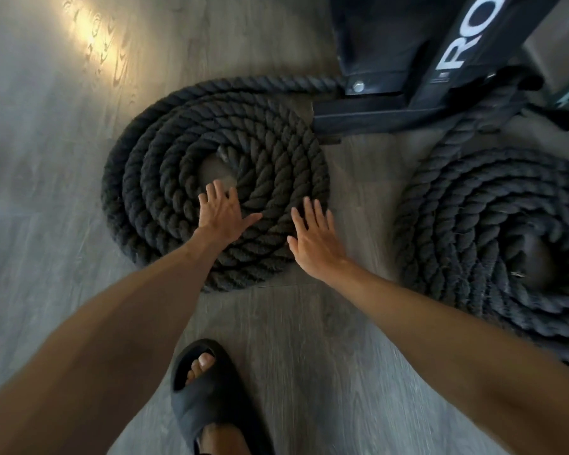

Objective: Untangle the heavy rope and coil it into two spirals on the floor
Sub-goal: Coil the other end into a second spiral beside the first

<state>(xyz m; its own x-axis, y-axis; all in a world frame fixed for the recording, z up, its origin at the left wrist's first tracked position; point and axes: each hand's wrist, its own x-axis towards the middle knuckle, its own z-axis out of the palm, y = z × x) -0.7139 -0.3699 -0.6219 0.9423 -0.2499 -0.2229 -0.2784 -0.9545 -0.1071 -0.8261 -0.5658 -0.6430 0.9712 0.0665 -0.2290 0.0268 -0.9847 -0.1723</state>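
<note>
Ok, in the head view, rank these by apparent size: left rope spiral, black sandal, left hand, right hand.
1. left rope spiral
2. black sandal, nearer the camera and partly cropped
3. left hand and right hand look alike; not ranked

We are recording the rope (276,82) as thick twisted fibre, matt charcoal and coarse. The left spiral (165,178) at 10 o'clock is showing tight, even strands. The right spiral (467,224) at 3 o'clock is showing fuzz and stray fibres. The floor (293,339) is reading as grey wood-grain plank, smooth with a low sheen, and is catching warm glare at 11 o'clock. At 1 o'clock the frame (375,110) is presenting as black painted metal, satin, with a bright metal bolt (358,86). At 6 o'clock the slipper (207,412) is looking like moulded matt black foam or rubber.
</note>
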